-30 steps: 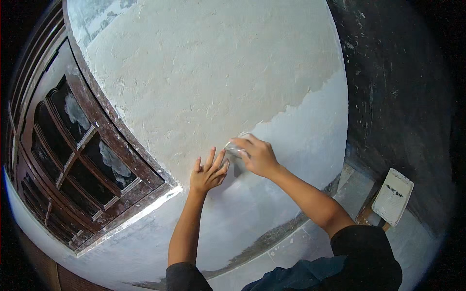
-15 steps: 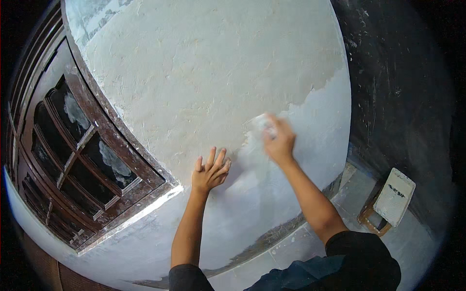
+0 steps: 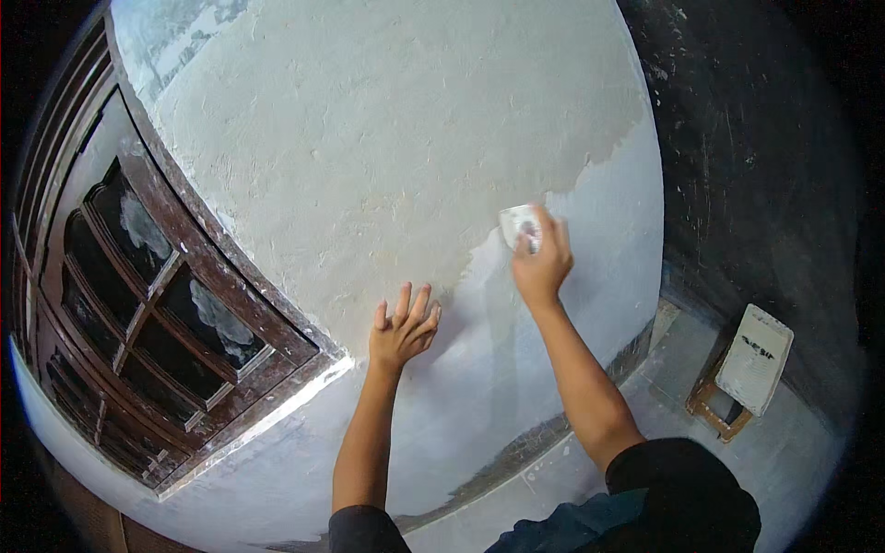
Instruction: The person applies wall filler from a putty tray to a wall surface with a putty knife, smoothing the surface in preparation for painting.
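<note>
My right hand (image 3: 544,262) grips a small, flat white piece (image 3: 519,227) with rounded corners against the wall; its exact kind does not show. It lies along the ragged border between a beige-grey, rough upper coat on the wall (image 3: 369,157) and a smoother bluish-white lower area. To the left and lower, my left hand (image 3: 403,330) rests on the wall with its fingers spread, holding nothing. Part of the white piece is covered by my right fingers.
On the left is a brown wooden window (image 3: 175,304) with dark panes and whitish smears. A dark wall (image 3: 747,138) stands on the right. Below it, a pale paint-stained tray (image 3: 756,355) rests on a wooden stool (image 3: 722,410) on the tiled floor.
My right hand has moved a little to the right and up along the wall with the white piece. My left hand stays on the wall. The view has shifted slightly.
</note>
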`<control>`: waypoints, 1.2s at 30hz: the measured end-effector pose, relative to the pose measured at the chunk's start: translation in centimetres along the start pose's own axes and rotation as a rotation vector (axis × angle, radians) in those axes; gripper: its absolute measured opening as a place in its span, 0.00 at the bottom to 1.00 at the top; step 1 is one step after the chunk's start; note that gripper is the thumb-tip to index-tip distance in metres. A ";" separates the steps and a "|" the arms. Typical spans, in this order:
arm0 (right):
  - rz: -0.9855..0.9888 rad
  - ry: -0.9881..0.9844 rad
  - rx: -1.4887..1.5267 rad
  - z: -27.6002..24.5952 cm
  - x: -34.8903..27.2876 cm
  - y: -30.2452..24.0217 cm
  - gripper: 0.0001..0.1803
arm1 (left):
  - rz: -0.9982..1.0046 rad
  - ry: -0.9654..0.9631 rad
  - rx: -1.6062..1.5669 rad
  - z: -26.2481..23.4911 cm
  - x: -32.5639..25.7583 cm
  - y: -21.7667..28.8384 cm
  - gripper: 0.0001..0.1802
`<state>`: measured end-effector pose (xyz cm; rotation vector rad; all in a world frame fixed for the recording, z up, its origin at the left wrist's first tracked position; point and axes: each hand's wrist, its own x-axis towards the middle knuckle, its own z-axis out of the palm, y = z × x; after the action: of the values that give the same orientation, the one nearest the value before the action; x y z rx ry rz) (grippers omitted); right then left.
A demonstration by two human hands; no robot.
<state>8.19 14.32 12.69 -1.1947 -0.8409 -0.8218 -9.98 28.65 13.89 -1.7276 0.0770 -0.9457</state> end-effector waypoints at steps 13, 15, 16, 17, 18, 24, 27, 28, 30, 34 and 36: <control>-0.020 -0.165 0.175 -0.8 -1.0 -2.9 0.25 | 0.010 0.025 0.001 -0.4 0.0 0.1 0.15; 0.179 0.077 0.005 -1.2 -0.1 -1.1 0.24 | 0.008 0.011 0.034 -0.5 -0.3 -0.2 0.15; 0.276 0.197 -0.083 -1.3 0.4 -0.9 0.24 | -0.001 0.015 0.022 -0.6 -0.3 0.0 0.15; 0.275 0.198 -0.080 -1.0 0.3 -1.3 0.24 | -0.009 0.020 0.010 -0.6 -0.3 0.1 0.16; 0.145 0.112 0.001 -0.3 -0.1 -2.1 0.24 | -0.009 0.020 0.012 -0.5 -0.4 -0.1 0.16; 0.082 0.157 -0.033 0.2 1.3 -1.0 0.24 | -0.017 0.095 -0.039 -0.5 -0.4 -0.2 0.17; 0.095 0.194 -0.007 -0.1 2.2 -1.8 0.23 | -0.004 0.137 -0.038 -0.2 -1.0 -0.2 0.17; -0.014 0.136 0.083 0.4 1.7 -2.5 0.23 | -0.007 0.135 -0.038 -0.3 -1.1 -0.3 0.17; -0.075 -0.084 0.174 0.8 -0.2 -3.2 0.23 | 0.007 0.114 -0.033 -0.5 -0.9 0.0 0.20; 0.195 0.114 -0.103 -0.3 -0.6 -0.4 0.24 | -0.008 0.111 -0.048 -0.4 -0.7 0.1 0.19; 0.138 0.256 -0.023 -0.5 -0.3 -0.6 0.23 | -0.031 0.101 -0.040 -0.8 -0.8 -0.1 0.16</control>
<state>7.57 13.76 12.60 -1.1259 -0.5353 -0.8522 -11.02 28.46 13.63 -1.7220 0.1364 -1.0602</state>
